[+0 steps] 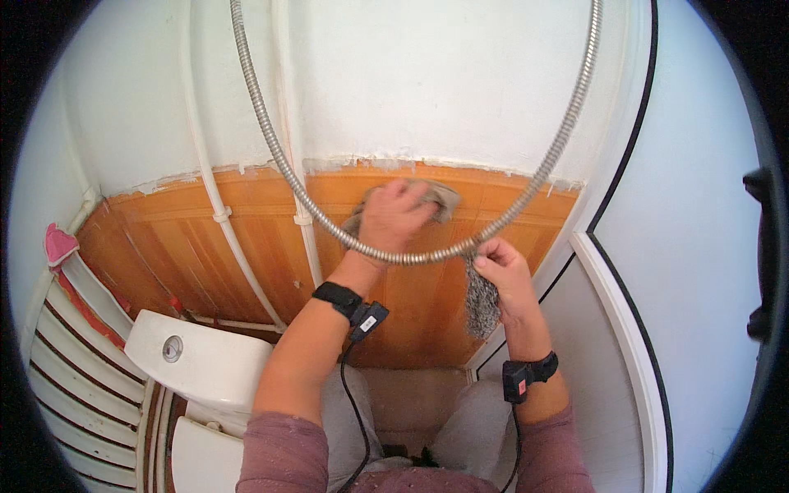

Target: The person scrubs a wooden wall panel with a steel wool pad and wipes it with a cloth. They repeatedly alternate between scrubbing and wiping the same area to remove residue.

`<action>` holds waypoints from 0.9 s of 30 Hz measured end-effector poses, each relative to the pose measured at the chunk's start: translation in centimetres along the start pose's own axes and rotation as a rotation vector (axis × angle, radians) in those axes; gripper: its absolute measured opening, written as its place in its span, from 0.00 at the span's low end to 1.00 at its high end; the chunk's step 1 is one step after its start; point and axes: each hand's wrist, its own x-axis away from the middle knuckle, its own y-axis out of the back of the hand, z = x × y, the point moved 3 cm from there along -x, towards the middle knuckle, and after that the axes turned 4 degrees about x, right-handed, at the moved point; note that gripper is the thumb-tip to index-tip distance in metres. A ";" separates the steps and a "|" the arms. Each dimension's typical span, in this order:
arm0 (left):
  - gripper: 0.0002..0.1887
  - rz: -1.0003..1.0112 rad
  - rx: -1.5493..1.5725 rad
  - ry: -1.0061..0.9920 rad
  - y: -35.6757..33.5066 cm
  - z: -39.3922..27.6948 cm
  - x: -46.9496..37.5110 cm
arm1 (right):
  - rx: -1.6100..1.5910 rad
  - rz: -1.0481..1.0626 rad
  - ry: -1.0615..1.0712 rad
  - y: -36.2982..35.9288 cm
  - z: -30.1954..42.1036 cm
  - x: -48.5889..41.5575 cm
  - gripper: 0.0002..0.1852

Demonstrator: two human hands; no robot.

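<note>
My left hand (397,215) presses a crumpled greyish-brown cloth (445,196) against the upper part of an orange-brown panelled wall (419,308); the hand is slightly blurred. Further right, my right hand (508,268) pinches the top of a grey mesh metal scourer or scrubbing cloth (482,302), which hangs down in front of the panelling. A corrugated metal shower hose (400,257) loops down in front of both arms, its lowest part crossing near my left wrist and beside my right fingertips.
White pipes (237,259) run down the wall at left. A toilet cistern (203,357) and a white ribbed radiator (86,382) with a pink cloth item (61,246) stand at lower left. A white-framed door or partition (622,308) borders the right side.
</note>
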 end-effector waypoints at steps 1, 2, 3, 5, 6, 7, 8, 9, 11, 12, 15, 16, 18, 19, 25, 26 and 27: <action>0.16 0.013 -0.011 0.051 0.1 0.8 0.9 | -0.056 0.006 -0.073 1.0 -1.9 0.5 0.07; 0.17 -0.076 -0.138 0.149 0.9 1.7 2.2 | -0.103 -0.027 -0.173 2.0 -4.1 1.1 0.08; 0.17 -0.166 -0.264 0.245 1.5 2.2 3.4 | -0.124 -0.006 -0.221 2.7 -6.0 2.0 0.08; 0.18 -0.297 -0.318 0.477 2.0 2.6 5.5 | -0.164 -0.017 -0.377 4.0 -10.1 4.1 0.08; 0.18 -0.379 -0.361 0.608 2.1 2.8 6.3 | -0.178 -0.033 -0.425 4.4 -12.0 4.9 0.08; 0.18 -0.335 -0.341 0.613 1.9 2.6 6.7 | -0.210 -0.036 -0.477 4.7 -13.8 5.7 0.08; 0.19 -0.303 -0.333 0.635 1.6 2.3 7.0 | -0.233 -0.060 -0.551 5.1 -15.4 6.7 0.09; 0.19 -0.268 -0.316 0.659 1.3 2.2 7.1 | -0.256 -0.067 -0.554 5.4 -16.7 7.5 0.09; 0.20 -0.108 -0.262 0.432 0.4 1.1 6.6 | -0.282 -0.113 -0.601 6.2 -19.0 9.1 0.10; 0.20 -0.029 -0.226 0.266 0.1 0.6 6.1 | -0.284 -0.132 -0.594 6.5 -19.8 9.6 0.09; 0.18 -0.025 -0.187 0.253 -0.2 0.3 4.8 | -0.275 -0.181 -0.601 7.8 -21.8 11.4 0.09; 0.16 0.077 -0.116 0.255 -0.8 -0.1 4.2 | -0.258 -0.188 -0.618 8.2 -22.3 11.9 0.11; 0.13 0.204 0.026 0.330 -1.3 -0.5 3.1 | -0.227 -0.163 -0.614 8.9 -23.1 12.8 0.13; 0.12 0.236 0.041 0.350 -0.9 -0.4 2.6 | -0.222 -0.138 -0.596 9.1 -23.3 13.1 0.13; 0.12 -0.028 -0.245 0.178 3.3 1.5 0.4 | -0.338 -0.249 -0.582 10.1 -24.1 14.8 0.17; 0.11 -0.074 -0.247 0.213 2.9 1.3 0.4 | -0.323 -0.268 -0.566 10.2 -24.2 14.9 0.17; 0.10 -0.123 -0.251 0.248 2.2 0.7 0.5 | -0.334 -0.268 -0.589 10.2 -24.5 14.9 0.17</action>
